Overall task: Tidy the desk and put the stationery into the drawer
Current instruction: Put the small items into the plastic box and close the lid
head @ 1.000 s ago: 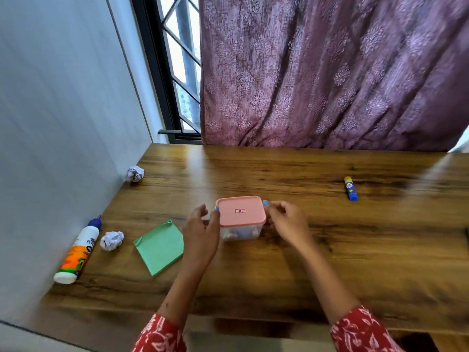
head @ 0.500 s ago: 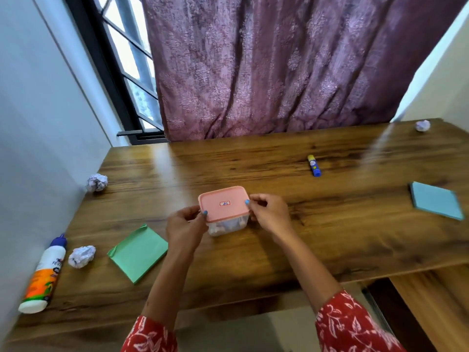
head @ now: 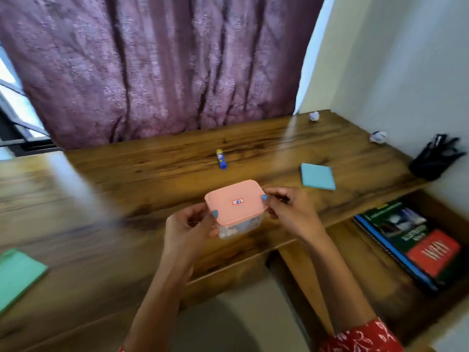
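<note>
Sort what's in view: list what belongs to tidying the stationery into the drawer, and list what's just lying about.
Job:
box, held by left hand and right hand
glue stick
blue notes
green notes
pen holder
drawer, open

Lying about:
two paper balls
books, already in the drawer
curtain

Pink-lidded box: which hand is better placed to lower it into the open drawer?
Right, probably. The drawer lies open on the right, nearest the right hand; the left hand grips the box on its far side.
</note>
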